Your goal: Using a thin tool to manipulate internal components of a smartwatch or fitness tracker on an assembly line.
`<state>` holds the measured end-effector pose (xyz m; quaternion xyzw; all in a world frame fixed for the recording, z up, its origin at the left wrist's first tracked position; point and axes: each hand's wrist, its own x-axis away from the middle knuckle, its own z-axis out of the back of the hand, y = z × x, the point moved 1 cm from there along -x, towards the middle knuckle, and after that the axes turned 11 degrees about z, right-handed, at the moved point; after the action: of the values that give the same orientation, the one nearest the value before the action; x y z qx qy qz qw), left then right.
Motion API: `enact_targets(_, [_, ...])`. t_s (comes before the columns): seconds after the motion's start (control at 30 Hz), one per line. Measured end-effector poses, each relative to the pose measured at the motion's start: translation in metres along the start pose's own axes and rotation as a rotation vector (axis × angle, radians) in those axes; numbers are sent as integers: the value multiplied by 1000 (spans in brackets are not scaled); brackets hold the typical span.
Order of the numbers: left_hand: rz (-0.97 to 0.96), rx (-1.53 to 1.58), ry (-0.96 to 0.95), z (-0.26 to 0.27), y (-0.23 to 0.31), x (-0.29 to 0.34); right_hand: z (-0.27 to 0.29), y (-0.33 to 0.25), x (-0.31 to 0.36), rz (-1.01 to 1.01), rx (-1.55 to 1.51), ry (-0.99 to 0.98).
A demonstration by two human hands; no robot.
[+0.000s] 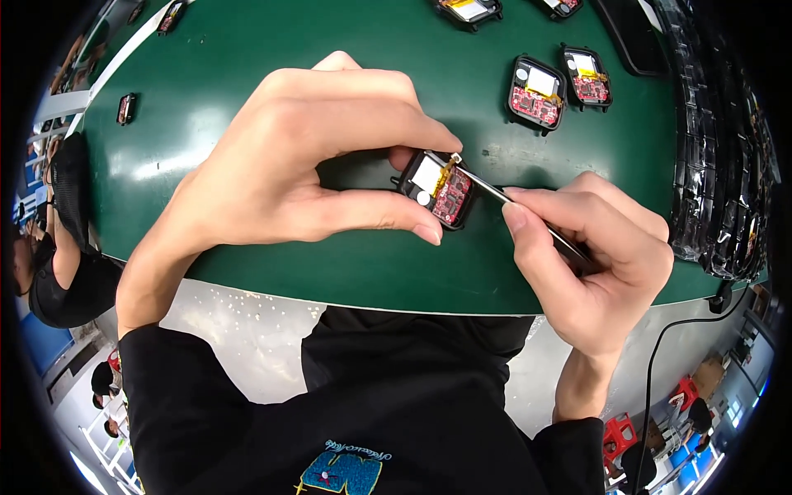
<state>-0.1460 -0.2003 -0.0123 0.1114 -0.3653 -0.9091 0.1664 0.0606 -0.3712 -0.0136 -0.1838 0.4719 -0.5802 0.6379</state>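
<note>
My left hand [289,157] pinches a small open watch case [453,196] between thumb and fingers, a little above the green table [355,264]. Inside the black case lie a red circuit board, a white rectangle and a round white spot. A yellow flex ribbon [444,177] crosses between them, ending in a small pale tab near my left fingertip. My right hand [598,247] grips tweezers [492,190] like a pen. Their tip reaches the ribbon's tab; whether the tab sits between the prongs, I cannot tell.
Two similar watch cases [537,92] [586,77] lie at the far right, with more at the top edge. Small units [125,109] lie far left. A black tray [631,37] and shiny black wrapped rows [718,148] line the right. Another person [74,280] sits at left.
</note>
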Motion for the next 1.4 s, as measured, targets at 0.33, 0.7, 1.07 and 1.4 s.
enact_targets(0.33, [-15, -99, 13, 2, 2, -4, 0, 4, -2, 75, 40, 4])
enact_targets(0.7, [81, -73, 66, 2, 8, -3, -1, 5, 1, 179, 120, 68])
enact_targets(1.07, [16, -110, 57, 2, 6, -5, -7, 7, 0, 245, 147, 73])
enact_targets(1.4, [19, -53, -89, 13, -5, -8, 0, 4, -1, 31, -36, 3])
